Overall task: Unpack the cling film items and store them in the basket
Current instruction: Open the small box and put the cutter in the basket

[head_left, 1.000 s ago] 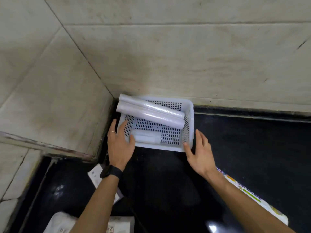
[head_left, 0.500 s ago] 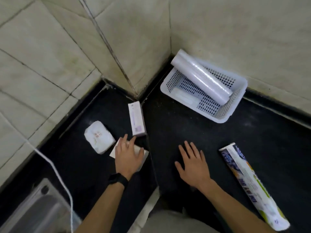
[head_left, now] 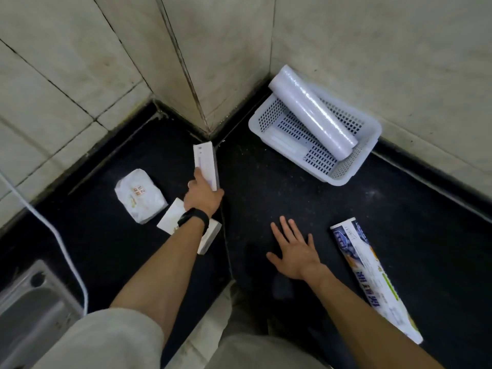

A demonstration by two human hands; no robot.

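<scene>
Left hand [head_left: 203, 194] has its fingers [head_left: 198, 174] wrapped round the near end of a long white box [head_left: 206, 163], which looks like the next cling film item to unpack. The far end of the box points into the corner where the walls meet the black tabletop [head_left: 266, 203]. Can't tell if it's lifted yet or only gripped. Right hand [head_left: 296, 251] is flat and spread wide, holding nothing, hovering or resting between the box and a printed wrapper [head_left: 372, 278] lying on the right.

The basket [head_left: 370, 145] sits against the wall on the right with one bare roll [head_left: 311, 110] leaning across it, top end poking above the rim, plus something pale and flat on the bottom that I can't make out.

If I were doing this bit: bring the box towards the middle so the free hand can steady it, then open an end flap and slide the roll out instead of tearing the side. Lay the new roll alongside the one already in there, since space is tight.

Also around: a crumpled white packet [head_left: 139, 195] and another flat box [head_left: 170, 217] half under the left wrist, both near the box.
</scene>
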